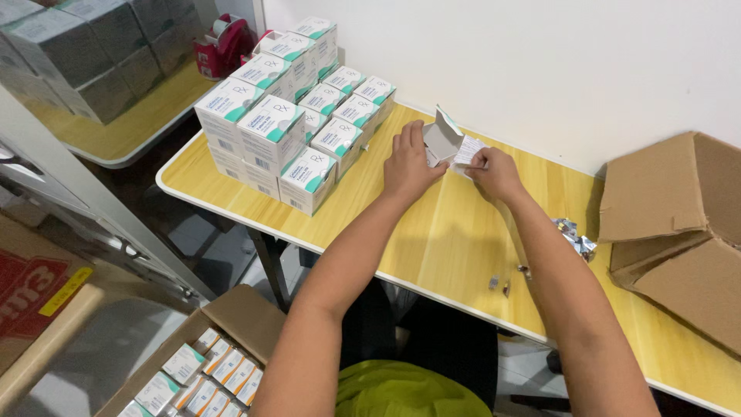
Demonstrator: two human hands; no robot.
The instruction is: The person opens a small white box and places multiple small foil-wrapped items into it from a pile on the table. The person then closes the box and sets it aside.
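Observation:
My left hand (407, 164) grips a small white carton (441, 141) with its top flap standing open, held over the far part of the yellow wooden table (432, 239). My right hand (496, 173) pinches a folded white paper leaflet (469, 150) right beside the carton's open end. Both forearms reach forward across the table. Just left of my hands stands a stack of white-and-green cartons (289, 116), several rows deep and two or three layers high.
An open brown cardboard box (679, 232) lies at the table's right end. Crumpled foil (575, 235) and small metal bits (500, 284) lie near it. A floor box (204, 374) below holds more cartons. A red tape dispenser (224, 45) stands on a second table.

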